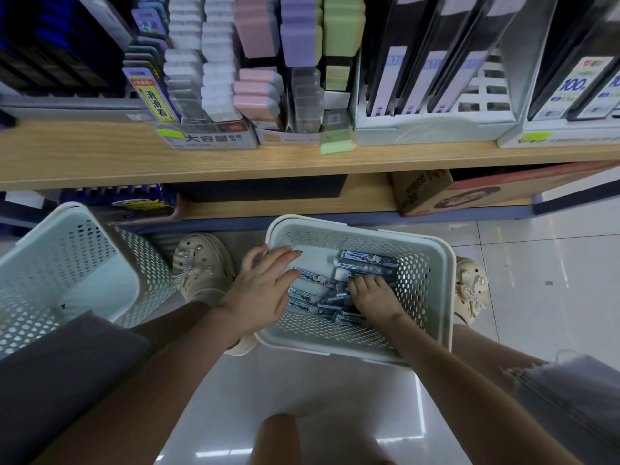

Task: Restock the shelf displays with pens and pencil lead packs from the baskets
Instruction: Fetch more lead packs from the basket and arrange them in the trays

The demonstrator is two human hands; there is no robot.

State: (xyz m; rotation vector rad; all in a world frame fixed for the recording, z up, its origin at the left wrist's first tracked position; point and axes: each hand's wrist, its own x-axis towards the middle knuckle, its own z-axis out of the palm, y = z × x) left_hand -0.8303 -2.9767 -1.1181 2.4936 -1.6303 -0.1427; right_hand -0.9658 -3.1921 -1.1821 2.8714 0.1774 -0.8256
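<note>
Down in the basket (432,297), right hand (373,298) curls onto lead packs (367,260), grip unclear; left hand (263,292) spread flat beside.

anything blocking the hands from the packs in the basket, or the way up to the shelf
Nothing visible does. The right hand rests on the packs in the open-topped basket; the left hand reaches over its left rim to them. The way up to the wooden shelf looks free.

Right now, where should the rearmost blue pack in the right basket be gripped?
Pinch the rearmost pack across its long edges near mid-length, coming straight down from above: it lies flat atop the pile, lengthwise along the far wall of the basket, with nothing lying over it.
</note>
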